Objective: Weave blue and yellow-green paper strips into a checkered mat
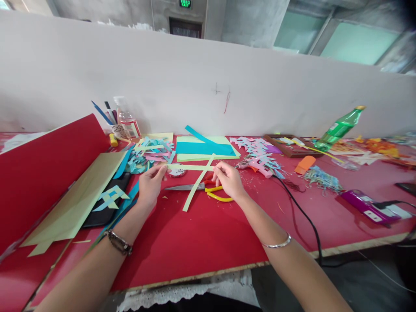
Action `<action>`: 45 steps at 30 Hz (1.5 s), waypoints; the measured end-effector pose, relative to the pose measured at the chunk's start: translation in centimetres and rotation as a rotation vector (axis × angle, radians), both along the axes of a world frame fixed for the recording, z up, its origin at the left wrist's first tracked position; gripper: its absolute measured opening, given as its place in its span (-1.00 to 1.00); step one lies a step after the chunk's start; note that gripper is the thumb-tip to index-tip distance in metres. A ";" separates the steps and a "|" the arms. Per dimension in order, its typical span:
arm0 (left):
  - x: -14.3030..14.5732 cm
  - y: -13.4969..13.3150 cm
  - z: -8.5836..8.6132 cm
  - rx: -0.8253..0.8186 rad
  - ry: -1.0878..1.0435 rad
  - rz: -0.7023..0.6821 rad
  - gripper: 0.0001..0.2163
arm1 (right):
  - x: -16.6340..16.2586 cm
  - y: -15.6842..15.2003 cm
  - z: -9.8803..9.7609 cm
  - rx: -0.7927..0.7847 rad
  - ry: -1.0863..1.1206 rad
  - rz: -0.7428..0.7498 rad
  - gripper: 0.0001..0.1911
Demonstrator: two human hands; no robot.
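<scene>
My left hand [152,183] pinches one end of a pale yellow paper strip [186,167] stretched level above the red table. Its other end is pinched by my right hand [229,178], where a second pale strip [196,190] crosses it at a slant. Behind them on the table lie scissors [217,195] with yellow and orange-red handles, partly hidden by my right hand. A small round white item [177,170] sits just beyond the level strip. To the left, a woven piece of blue and yellow paper strips [112,198] rests on a black flat object [97,219].
Blue and pale yellow sheets [204,148] lie at the back, beside piles of paper scraps [149,151]. A pink glue gun [258,165] trails a black cord rightward. A green bottle [339,128], a purple power strip [367,206] and a red upright board [48,173] flank the work area.
</scene>
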State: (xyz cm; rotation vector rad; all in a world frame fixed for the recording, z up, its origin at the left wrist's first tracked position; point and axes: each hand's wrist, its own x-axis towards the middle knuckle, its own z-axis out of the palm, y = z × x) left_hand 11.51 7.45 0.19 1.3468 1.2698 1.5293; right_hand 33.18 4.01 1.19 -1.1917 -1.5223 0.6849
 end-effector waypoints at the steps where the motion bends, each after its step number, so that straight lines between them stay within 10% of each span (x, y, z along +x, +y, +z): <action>1: 0.0 0.0 0.0 -0.004 -0.002 0.000 -0.81 | 0.0 0.0 0.0 0.002 -0.002 -0.001 -0.72; 15: -0.3 0.3 -0.2 -0.116 -0.045 0.037 -0.72 | -0.4 0.2 -0.7 -0.045 0.079 -0.010 -0.74; 23: -0.4 0.4 -0.7 -0.225 0.051 -0.032 -0.65 | -0.7 0.0 -1.7 0.219 -0.791 0.209 -0.70; 30: -0.1 0.6 -1.3 0.042 0.337 0.110 -0.72 | -1.0 0.5 -1.8 0.284 -0.942 0.210 -0.82; 35: 0.2 -0.2 -0.5 0.287 0.609 0.076 -0.73 | -1.0 0.1 -1.3 0.199 -0.539 0.160 -0.83; 45: 1.9 -2.8 0.0 0.389 0.757 -0.630 -0.41 | -1.3 -0.5 -0.7 -0.310 0.549 0.526 -0.72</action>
